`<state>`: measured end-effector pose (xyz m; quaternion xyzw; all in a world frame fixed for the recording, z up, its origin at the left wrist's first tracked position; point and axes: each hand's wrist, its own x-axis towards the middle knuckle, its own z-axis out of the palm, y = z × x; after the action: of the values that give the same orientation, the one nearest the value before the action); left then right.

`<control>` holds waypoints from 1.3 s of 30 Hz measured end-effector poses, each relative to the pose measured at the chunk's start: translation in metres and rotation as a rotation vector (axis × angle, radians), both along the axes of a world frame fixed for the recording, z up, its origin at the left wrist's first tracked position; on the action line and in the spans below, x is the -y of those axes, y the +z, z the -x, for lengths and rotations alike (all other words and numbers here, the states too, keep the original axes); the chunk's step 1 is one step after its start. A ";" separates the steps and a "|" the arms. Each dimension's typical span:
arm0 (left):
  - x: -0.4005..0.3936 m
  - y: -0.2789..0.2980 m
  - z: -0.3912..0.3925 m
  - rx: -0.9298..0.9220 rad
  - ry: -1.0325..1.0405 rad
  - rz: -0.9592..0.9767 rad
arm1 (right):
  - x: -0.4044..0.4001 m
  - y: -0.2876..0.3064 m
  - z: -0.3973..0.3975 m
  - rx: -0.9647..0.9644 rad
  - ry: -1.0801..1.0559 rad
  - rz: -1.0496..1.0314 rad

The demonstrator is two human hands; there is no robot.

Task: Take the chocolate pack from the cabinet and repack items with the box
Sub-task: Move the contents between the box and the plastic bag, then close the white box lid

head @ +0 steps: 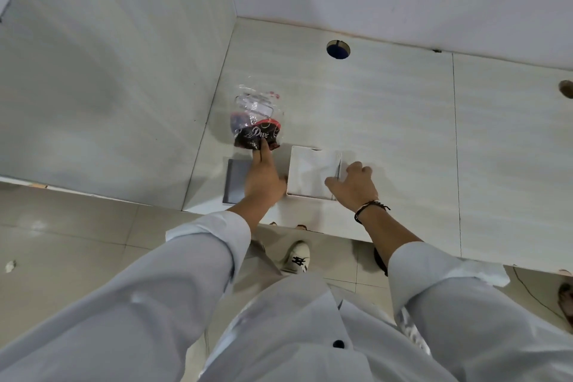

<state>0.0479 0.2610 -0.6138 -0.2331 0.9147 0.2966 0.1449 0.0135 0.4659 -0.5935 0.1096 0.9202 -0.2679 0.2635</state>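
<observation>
A round hole (338,49) pierces the pale counter (387,108); a white sneaker (296,257) stands below.

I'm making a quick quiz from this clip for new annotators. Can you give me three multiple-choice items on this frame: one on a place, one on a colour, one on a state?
1. Where does the chocolate pack sit relative to the white box?
A. inside it
B. left of it and farther back
C. on the floor

2. What colour is the wrist band on the right hand?
A. dark
B. yellow
C. white

3. What is the left hand doing?
A. hanging at the side
B. gripping the shoe
C. fingertips on the pack

Answers: 1 B, it lies on the counter beyond the box's left corner. 2 A, it shows dark. 3 C, extended fingers meet its lower edge.
</observation>
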 end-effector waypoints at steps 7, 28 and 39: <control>0.009 0.021 0.023 -0.108 0.239 -0.153 | 0.016 0.019 -0.001 -0.593 0.089 0.099; -0.002 0.063 0.029 -0.086 0.267 -0.686 | 0.007 0.006 0.008 -0.237 -0.479 0.538; -0.013 0.027 0.008 -0.054 0.225 -0.622 | 0.031 -0.013 -0.002 -0.314 -0.373 0.220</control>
<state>0.0396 0.2736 -0.5863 -0.2693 0.7524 0.5818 0.1510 0.0156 0.4348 -0.6068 0.2051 0.8790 -0.4240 0.0738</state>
